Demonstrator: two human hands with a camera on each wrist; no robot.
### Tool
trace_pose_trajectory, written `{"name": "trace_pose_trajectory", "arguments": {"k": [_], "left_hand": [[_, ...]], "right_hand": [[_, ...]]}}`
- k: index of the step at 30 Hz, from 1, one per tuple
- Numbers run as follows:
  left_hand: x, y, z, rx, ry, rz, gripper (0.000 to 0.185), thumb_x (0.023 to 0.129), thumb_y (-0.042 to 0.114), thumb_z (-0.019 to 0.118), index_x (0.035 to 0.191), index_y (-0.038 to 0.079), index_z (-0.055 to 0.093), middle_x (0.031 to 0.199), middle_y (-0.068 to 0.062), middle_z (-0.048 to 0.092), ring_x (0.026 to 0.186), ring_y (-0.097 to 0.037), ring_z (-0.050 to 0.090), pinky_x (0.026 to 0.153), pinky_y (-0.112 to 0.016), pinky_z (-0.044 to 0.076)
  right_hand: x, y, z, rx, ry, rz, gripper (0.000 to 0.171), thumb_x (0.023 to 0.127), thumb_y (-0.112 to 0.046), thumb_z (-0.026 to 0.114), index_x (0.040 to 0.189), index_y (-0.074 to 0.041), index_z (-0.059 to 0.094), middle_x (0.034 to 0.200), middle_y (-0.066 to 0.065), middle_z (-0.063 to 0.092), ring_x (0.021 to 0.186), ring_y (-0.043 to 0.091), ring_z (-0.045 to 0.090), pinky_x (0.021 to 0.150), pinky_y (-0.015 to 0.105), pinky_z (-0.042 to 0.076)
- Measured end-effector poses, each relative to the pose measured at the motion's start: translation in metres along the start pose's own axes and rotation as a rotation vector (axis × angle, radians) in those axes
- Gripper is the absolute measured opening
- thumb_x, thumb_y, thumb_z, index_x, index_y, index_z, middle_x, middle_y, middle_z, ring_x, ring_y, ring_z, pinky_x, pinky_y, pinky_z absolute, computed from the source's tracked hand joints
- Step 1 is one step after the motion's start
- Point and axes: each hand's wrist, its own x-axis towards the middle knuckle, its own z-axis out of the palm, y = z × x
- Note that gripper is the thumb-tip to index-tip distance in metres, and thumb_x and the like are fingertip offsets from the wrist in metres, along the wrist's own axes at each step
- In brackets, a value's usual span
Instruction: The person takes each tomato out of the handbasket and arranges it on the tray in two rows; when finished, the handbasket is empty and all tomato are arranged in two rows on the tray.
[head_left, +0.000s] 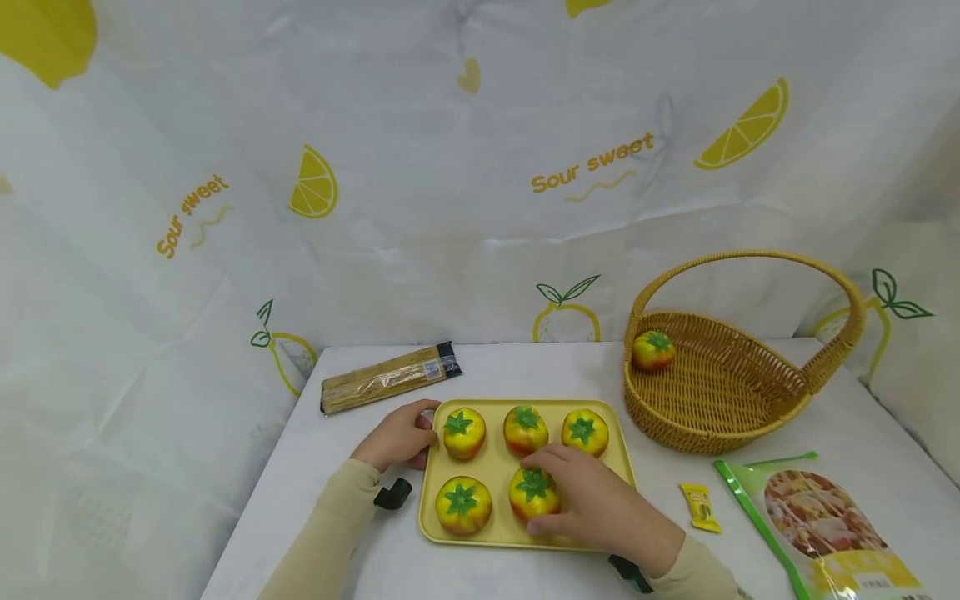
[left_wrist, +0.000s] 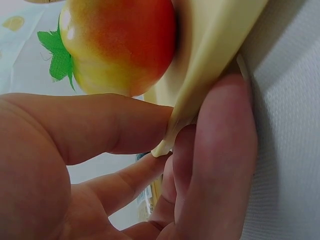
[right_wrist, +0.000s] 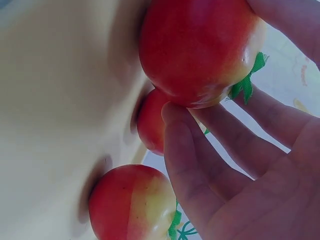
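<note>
A pale yellow tray (head_left: 495,537) on the table bears several red-and-yellow, tomato-like fruits with green leafy tops. Three stand in its back row, among them a fruit (head_left: 464,433) at the back left corner. My left hand (head_left: 397,435) pinches the tray's left rim, with the thumb (left_wrist: 125,122) on top and a finger below, as the left wrist view shows. My right hand (head_left: 592,504) holds the front middle fruit (head_left: 533,493) between thumb and fingertips. In the right wrist view this fruit (right_wrist: 195,50) is close to the tray surface. Another fruit (head_left: 463,506) sits at front left.
At the back right stands a wicker basket (head_left: 720,425) with a tall handle and one fruit (head_left: 653,351) inside. A packet of brown sticks (head_left: 390,379) lies back left. Right of the tray are a small yellow sachet (head_left: 701,507) and a green-edged food bag (head_left: 825,525).
</note>
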Motion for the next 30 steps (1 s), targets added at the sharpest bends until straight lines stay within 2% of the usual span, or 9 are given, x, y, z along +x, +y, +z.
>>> {"name": "trace_pose_trajectory", "arguments": {"k": [16, 30], "left_hand": [[-0.0028, 0.0034, 0.0000, 0.002, -0.002, -0.003, 0.058, 0.097, 0.012, 0.070, 0.153, 0.019, 0.059, 0.111, -0.010, 0.062, 0.085, -0.021, 0.065, 0.065, -0.031, 0.066], [-0.0017, 0.0036, -0.0011, -0.011, -0.003, -0.010, 0.058, 0.097, 0.012, 0.070, 0.153, 0.020, 0.059, 0.112, -0.010, 0.061, 0.083, -0.021, 0.066, 0.064, -0.030, 0.067]], "right_hand": [[-0.0010, -0.0023, 0.0011, -0.017, -0.007, 0.004, 0.072, 0.079, -0.040, 0.097, 0.140, -0.017, 0.067, 0.143, 0.002, 0.067, 0.128, 0.021, 0.065, 0.113, 0.051, 0.056], [-0.0013, -0.0006, -0.0002, -0.006, -0.026, 0.023, 0.078, 0.077, -0.046, 0.097, 0.144, -0.019, 0.066, 0.145, 0.002, 0.066, 0.131, 0.024, 0.064, 0.112, 0.054, 0.057]]}}
